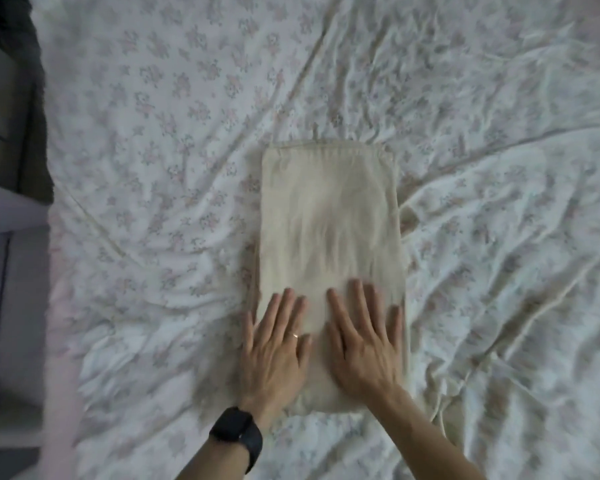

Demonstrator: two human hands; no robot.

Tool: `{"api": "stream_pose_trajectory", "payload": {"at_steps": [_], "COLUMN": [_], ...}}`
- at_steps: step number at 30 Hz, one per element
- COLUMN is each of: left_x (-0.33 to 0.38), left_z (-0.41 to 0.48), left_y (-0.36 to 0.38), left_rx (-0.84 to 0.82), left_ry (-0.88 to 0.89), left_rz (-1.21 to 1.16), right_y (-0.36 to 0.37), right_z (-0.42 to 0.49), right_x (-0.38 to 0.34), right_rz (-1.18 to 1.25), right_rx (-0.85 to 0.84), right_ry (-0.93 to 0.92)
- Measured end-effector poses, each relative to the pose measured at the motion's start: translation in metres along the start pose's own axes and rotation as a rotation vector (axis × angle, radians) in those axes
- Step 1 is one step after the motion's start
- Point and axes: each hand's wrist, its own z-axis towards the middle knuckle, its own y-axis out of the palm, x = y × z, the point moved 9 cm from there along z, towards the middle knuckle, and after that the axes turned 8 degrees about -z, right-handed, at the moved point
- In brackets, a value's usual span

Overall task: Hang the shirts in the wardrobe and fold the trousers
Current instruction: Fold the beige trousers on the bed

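Observation:
A pair of cream trousers [329, 216] lies folded into a tall rectangle in the middle of the bed. My left hand [274, 348] lies flat on the near left part of the fabric, fingers straight and spread, with a ring on one finger and a black watch on the wrist. Beside it my right hand [364, 341] presses flat on the near right part, fingers also spread. Neither hand grips the cloth. No shirt or wardrobe is in view.
The bed is covered by a wrinkled white sheet with a small floral print [160, 150]. Past the bed's left edge stands grey furniture [0, 133] and a pale floor strip [14, 341].

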Motion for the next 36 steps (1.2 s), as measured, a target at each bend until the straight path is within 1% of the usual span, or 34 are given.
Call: {"api": "stream_pose_trajectory", "payload": {"at_steps": [2, 5, 7, 8, 10, 11, 13, 15, 16, 18, 19, 22, 23, 25, 27, 30, 32, 36], "left_x": [-0.03, -0.038, -0.031, -0.031, -0.04, -0.046, -0.052, -0.054, -0.056, -0.06, -0.06, -0.062, -0.065, -0.074, -0.086, -0.092, -0.089, -0.071], "left_z": [-0.012, -0.009, -0.01, -0.015, -0.041, -0.059, -0.09, -0.114, -0.119, -0.125, -0.124, -0.122, -0.119, -0.117, -0.117, -0.126, -0.13, -0.141], "left_y": [0.011, 0.019, 0.008, -0.001, -0.023, -0.029, -0.033, -0.029, -0.026, -0.023, -0.021, -0.013, -0.013, -0.012, -0.009, -0.001, -0.001, -0.018], "left_rx": [-0.011, -0.08, -0.045, -0.015, 0.083, 0.096, 0.06, 0.044, 0.065, 0.065, 0.024, -0.113, -0.14, -0.155, -0.118, -0.061, -0.036, -0.027], "left_ry": [-0.069, -0.091, -0.113, -0.162, -0.335, -0.434, -0.606, -0.734, -0.772, -0.797, -0.805, -0.833, -0.826, -0.807, -0.842, -0.904, -0.92, -0.884], "left_rz": [0.009, 0.011, -0.03, -0.075, -0.205, -0.284, -0.47, -0.727, -0.84, -0.92, -0.932, -0.968, -0.957, -0.938, -0.983, -1.058, -1.059, -1.046], "right_y": [0.016, 0.029, 0.02, 0.014, 0.006, 0.007, 0.013, 0.016, 0.018, 0.018, 0.019, 0.038, 0.04, 0.039, 0.037, 0.033, 0.027, 0.005], "right_z": [-0.016, -0.027, -0.04, -0.049, -0.073, -0.087, -0.112, -0.134, -0.14, -0.147, -0.147, -0.155, -0.154, -0.152, -0.153, -0.159, -0.162, -0.174], "right_x": [0.026, 0.056, 0.064, 0.068, 0.077, 0.081, 0.085, 0.084, 0.085, 0.083, 0.083, 0.074, 0.077, 0.088, 0.097, 0.1, 0.098, 0.103], "right_rz": [-0.046, -0.055, 0.007, 0.053, 0.2, 0.283, 0.453, 0.672, 0.776, 0.883, 0.924, 1.148, 1.162, 1.068, 0.962, 0.901, 0.868, 0.795], "right_rx": [-0.034, -0.104, -0.08, -0.059, -0.041, -0.042, -0.063, -0.065, -0.04, -0.014, -0.02, -0.09, -0.065, 0.001, 0.038, 0.087, 0.103, 0.099], "right_ry": [0.067, 0.182, 0.287, 0.359, 0.5, 0.562, 0.679, 0.803, 0.856, 0.921, 0.955, 1.046, 1.045, 1.012, 1.007, 1.012, 0.976, 0.91]}}
